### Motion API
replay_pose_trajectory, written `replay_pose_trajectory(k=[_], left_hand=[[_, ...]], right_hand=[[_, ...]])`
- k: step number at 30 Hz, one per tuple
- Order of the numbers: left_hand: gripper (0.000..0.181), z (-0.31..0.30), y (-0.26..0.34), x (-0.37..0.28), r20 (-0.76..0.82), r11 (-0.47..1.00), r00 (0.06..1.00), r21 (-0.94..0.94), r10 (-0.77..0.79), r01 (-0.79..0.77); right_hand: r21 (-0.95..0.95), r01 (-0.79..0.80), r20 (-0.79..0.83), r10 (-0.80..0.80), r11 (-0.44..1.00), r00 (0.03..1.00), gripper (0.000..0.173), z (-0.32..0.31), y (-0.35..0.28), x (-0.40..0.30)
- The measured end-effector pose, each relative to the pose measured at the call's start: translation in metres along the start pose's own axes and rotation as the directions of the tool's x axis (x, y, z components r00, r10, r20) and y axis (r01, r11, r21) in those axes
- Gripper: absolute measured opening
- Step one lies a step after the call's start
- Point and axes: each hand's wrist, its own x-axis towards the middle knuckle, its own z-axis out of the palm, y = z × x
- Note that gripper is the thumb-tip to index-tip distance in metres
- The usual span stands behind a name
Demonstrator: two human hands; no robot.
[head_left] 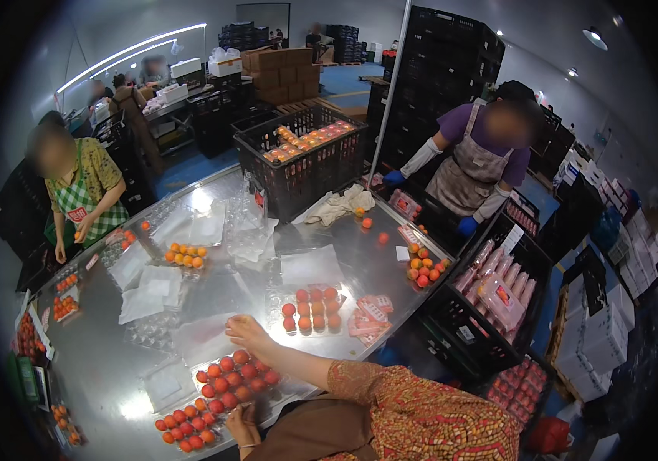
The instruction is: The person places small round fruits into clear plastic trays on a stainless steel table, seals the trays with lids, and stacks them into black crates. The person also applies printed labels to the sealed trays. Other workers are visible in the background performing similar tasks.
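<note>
My right hand (252,336) reaches over the steel table, just above the far edge of a clear tray with several round red-orange fruits (231,380). A translucent white sheet (205,340) lies by its bent fingertips; whether they grip it, I cannot tell. At the table's near edge, my left hand (242,425) is beside that tray's near side, partly hidden by the brown apron. Its grip is unclear. A second filled tray (188,425) lies to the left of it. Farther out rests another clear tray of red-orange fruits (313,310).
White sheets (153,291) and empty clear trays (147,333) lie on the table (98,351). Pink labels (370,318) sit near its right edge. A black crate (300,178) of packed fruit stands at the far side. Co-workers stand left (84,184) and right (473,150).
</note>
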Motion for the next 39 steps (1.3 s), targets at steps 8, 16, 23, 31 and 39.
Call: replay_pose_trajectory(k=[8, 16, 23, 31, 39], left_hand=[[0.025, -0.002, 0.001, -0.008, 0.002, 1.000, 1.000, -0.016, -0.026, 0.026], [0.023, -0.006, 0.000, -0.004, 0.011, 0.989, 0.989, -0.026, -0.145, 0.146], [0.025, 0.003, 0.007, -0.015, -0.013, 0.988, 0.987, 0.008, -0.157, 0.157], [0.027, -0.002, 0.011, -0.022, -0.025, 0.962, 0.974, 0.155, -0.225, 0.226], [0.024, -0.002, 0.019, -0.031, 0.012, 0.949, 0.972, 0.218, -0.237, 0.228]], right_hand=[[-0.478, 0.195, 0.097, -0.169, 0.856, 0.981, 0.031, -0.081, 0.004, 0.026], [-0.646, 0.229, 0.091, -0.225, 0.728, 0.970, 0.012, -0.107, -0.034, -0.028], [-0.863, 0.333, 0.283, -0.182, 0.380, 0.942, 0.009, -0.078, -0.027, -0.054], [-0.784, 0.621, 0.611, -0.221, -0.032, 0.760, 0.019, -0.055, -0.031, -0.030], [-0.588, 0.749, 0.754, 0.128, -0.304, 0.644, 0.037, -0.035, -0.052, -0.007]])
